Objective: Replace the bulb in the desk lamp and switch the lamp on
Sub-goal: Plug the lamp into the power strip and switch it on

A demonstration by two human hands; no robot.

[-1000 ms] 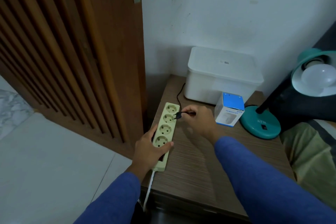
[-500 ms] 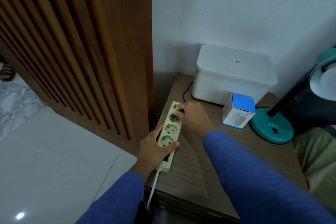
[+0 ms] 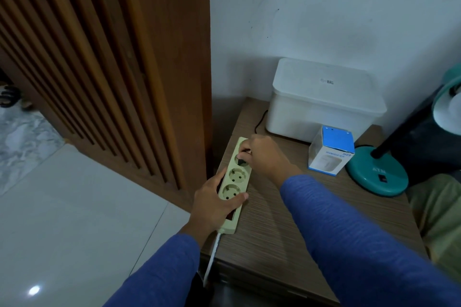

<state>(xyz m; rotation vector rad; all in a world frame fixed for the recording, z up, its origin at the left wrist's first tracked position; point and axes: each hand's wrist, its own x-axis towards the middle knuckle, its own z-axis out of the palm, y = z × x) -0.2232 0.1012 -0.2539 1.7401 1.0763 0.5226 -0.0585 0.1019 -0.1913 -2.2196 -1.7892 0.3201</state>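
A pale green power strip (image 3: 234, 177) lies along the left edge of the wooden bedside table (image 3: 287, 227). My left hand (image 3: 214, 204) grips its near end. My right hand (image 3: 264, 154) pinches a black plug (image 3: 241, 161) sitting in the strip's second socket from the far end. The plug's black cable (image 3: 259, 122) runs back behind a white box. The teal desk lamp has its round base (image 3: 376, 174) on the table at the right, and its shade (image 3: 449, 107) with a white bulb is cut off by the right edge.
A white lidded box (image 3: 324, 99) stands at the back against the wall. A small blue-topped humidifier carton (image 3: 331, 153) sits in front of it. A slatted wooden door (image 3: 99, 57) stands to the left, tiled floor (image 3: 74, 219) below, and bedding (image 3: 439, 212) to the right.
My right hand brought the black plug down from above the strip into a socket. The view shifted left, so the lamp shade slid toward the right edge.
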